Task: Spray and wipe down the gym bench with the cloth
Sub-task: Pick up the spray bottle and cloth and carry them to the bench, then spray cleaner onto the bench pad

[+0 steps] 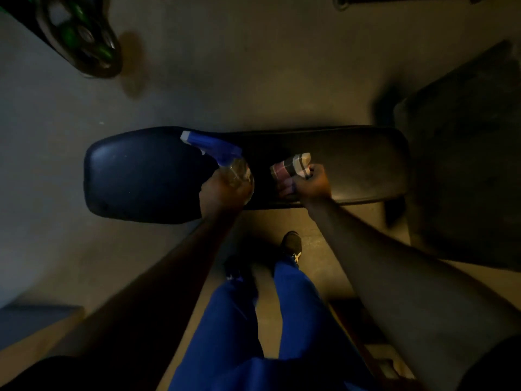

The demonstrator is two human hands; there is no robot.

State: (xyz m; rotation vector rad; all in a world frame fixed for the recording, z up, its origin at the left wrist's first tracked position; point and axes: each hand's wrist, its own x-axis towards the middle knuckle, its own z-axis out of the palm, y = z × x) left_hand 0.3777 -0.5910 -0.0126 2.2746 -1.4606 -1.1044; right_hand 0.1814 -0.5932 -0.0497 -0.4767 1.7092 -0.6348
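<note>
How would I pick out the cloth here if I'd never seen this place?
Find the long dark bench lying across the floor. Over its middle are two hands; the right hand grips the cloth. It is a bunched, pale plaid bundle, unlike the clear spray bottle with the blue head in the left hand.

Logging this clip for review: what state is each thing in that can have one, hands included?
Left hand: grips the spray bottle.
Spray bottle: held tilted over the bench, nozzle toward the wider end.
Right hand: grips the cloth.
Cloth: bunched, over the bench pad.
Gym bench: wetness can't be told.
</note>
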